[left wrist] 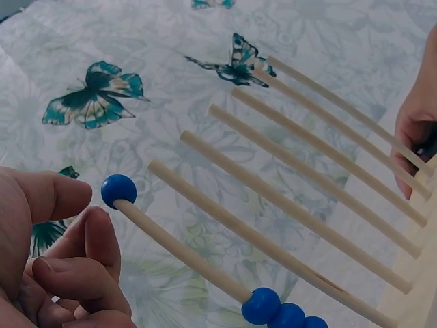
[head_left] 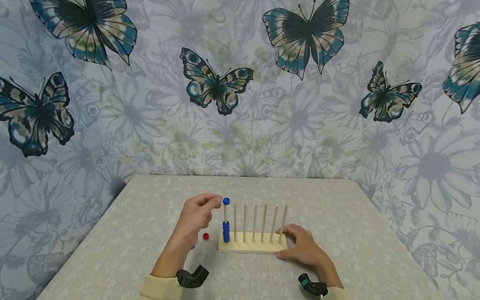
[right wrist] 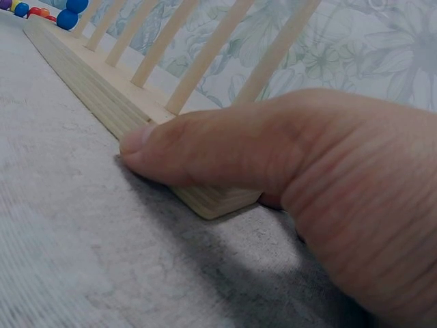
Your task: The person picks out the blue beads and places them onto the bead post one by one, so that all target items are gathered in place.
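Note:
A wooden peg rack [head_left: 252, 247] stands on the table, with several thin upright pegs [left wrist: 287, 171] in a row. On its leftmost peg, several blue beads [head_left: 226, 231] are stacked at the bottom, and one more blue bead [left wrist: 119, 191] sits at the very tip. Just left of that tip bead is my left hand [head_left: 195, 216], its thumb and forefinger slightly parted and a small gap between them and the bead. My right hand [head_left: 301, 246] grips the right end of the base, thumb [right wrist: 171, 147] along the front edge and fingers behind.
Left of the rack lies a red bead [head_left: 206, 236]. A blue bead [head_left: 193, 247] shows partly from behind my left wrist. Loose beads of several colours [right wrist: 34, 11] appear past the rack's far end in the right wrist view. A butterfly-patterned wall [head_left: 240, 137] rises behind the table.

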Motion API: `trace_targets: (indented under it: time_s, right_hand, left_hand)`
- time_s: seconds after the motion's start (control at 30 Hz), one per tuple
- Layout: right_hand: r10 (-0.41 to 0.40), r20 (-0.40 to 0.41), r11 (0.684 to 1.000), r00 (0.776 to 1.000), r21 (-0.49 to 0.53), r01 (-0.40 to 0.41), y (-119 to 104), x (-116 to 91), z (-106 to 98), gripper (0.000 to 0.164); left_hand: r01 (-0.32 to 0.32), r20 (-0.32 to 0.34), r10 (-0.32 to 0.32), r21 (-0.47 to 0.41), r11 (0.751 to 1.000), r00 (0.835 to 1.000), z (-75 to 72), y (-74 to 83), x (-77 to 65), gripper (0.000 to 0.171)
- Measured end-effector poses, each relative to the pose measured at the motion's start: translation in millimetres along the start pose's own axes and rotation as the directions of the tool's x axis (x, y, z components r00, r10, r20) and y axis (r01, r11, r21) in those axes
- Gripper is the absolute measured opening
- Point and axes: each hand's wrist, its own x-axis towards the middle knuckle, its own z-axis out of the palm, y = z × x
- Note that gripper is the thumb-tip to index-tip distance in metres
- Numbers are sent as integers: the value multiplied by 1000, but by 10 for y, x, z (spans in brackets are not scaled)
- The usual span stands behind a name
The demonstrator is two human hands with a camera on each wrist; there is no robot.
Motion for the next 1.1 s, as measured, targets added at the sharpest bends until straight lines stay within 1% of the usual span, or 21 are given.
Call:
trace_targets:
  time_s: [0.1,0.23,0.33,0.43,0.53,0.67,0.73,0.8,0.93,1.1]
  right_hand:
    - [-2,-1,1000,1000,-3,2,6,2,4,58]
    - [-2,0,1000,1000,-6,2,14,5,9,58]
    - [1,3,1000,1000,-10,-1,19,6,14,58]
    - [-1,3,1000,1000,-11,1,22,7,17,58]
    - [1,7,1000,1000,-7,-1,22,4,19,58]
    - [3,9,1000,1000,-9,-3,23,2,21,58]
    - [3,6,1000,1000,-11,-3,27,2,22,58]
    - [1,4,1000,1000,-12,-1,32,4,22,58]
    - [5,6,1000,1000,-11,-5,46,3,19,59]
    - [2,1,1000,1000,-16,-1,47,13,8,59]
  left_hand:
    - [-7,4,7,-18,1000,1000,17,-20,9,26]
    - [-34,23,35,-25,999,999,36,-45,17,29]
    - [-69,36,69,0,998,997,41,-48,13,27]
    - [-127,35,125,52,991,991,41,-41,3,26]
    - [-201,28,199,110,974,980,44,-40,-15,25]
    - [-300,24,300,177,938,954,60,-53,-41,23]
    - [-335,21,338,210,919,941,73,-60,-45,22]
    - [-353,13,361,252,901,932,85,-70,-43,21]
    - [-356,1,376,320,878,927,109,-71,-39,22]
    - [-351,-7,377,350,868,926,124,-65,-30,24]
